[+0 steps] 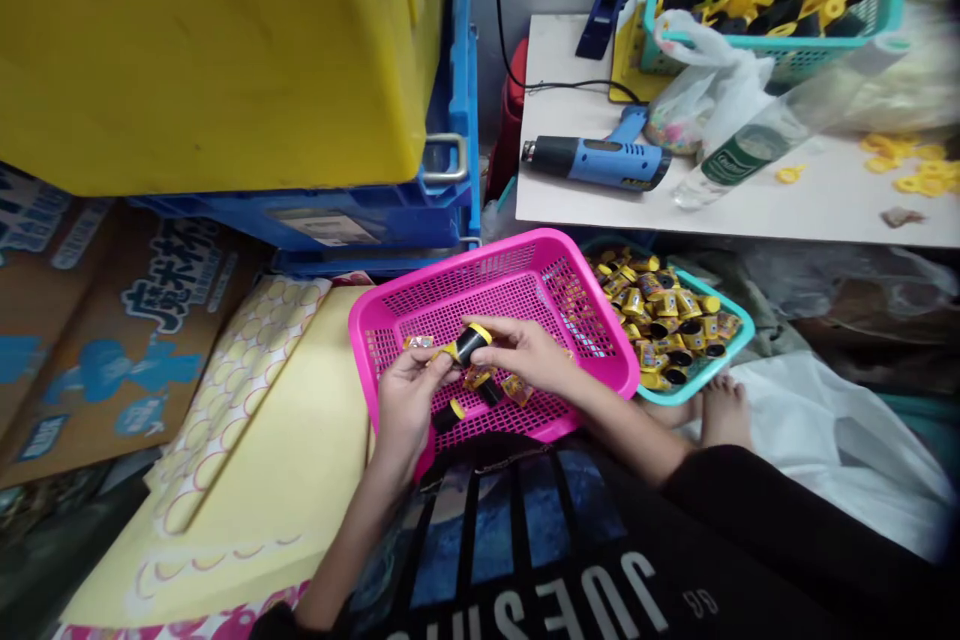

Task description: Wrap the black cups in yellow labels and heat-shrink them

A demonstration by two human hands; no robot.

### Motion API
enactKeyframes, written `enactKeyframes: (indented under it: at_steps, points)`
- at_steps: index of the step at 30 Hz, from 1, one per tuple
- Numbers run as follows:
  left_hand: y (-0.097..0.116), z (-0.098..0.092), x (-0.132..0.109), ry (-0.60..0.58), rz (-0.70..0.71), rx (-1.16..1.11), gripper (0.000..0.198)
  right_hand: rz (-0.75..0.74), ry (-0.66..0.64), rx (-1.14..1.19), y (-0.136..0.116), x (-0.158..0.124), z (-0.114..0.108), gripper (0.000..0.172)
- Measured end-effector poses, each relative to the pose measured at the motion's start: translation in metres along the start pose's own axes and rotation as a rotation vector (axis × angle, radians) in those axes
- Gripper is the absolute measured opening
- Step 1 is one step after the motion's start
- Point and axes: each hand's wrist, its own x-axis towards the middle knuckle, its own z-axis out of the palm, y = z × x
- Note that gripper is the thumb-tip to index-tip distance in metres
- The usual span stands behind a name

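While the left hand [409,410] pinches the near-left end of a black-and-yellow cylinder [469,345], the right hand [525,355] reaches across, its curled fingers on the far-right end. The cylinder lies between them, its long axis slanting, its yellow cap [484,332] pointing right and far, above a pink plastic basket [480,255]. A second cylinder [448,415] lies in the basket; yellow-wrapped pieces [660,310] fill a teal basket [731,350] just right.
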Motion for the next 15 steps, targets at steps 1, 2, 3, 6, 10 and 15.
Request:
enactKeyframes:
  at_steps: [1,2,3,6,10,15]
  points:
    - [0.002,-0.002,0.002,0.024,0.038,0.002,0.027,-0.049,0.052,-0.039,-0.004,0.003,-0.009,0.049]
    - [0.004,-0.005,0.005,0.053,0.075,-0.005,0.025,-0.117,0.152,-0.103,-0.006,0.007,-0.018,0.048]
    - [0.006,-0.008,0.007,0.078,0.101,-0.018,0.024,-0.19,0.271,-0.189,-0.008,0.01,-0.028,0.046]
    - [0.011,-0.013,0.009,0.066,0.046,-0.054,0.026,-0.268,0.42,-0.519,0.0,0.017,-0.052,0.043]
    - [0.004,-0.003,-0.001,-0.06,-0.184,-0.11,0.017,-0.174,0.181,-0.768,0.016,0.005,-0.048,0.033]
    - [-0.012,0.013,-0.009,-0.239,-0.403,-0.181,0.017,-0.344,-0.058,-0.598,0.011,-0.025,-0.009,0.047]
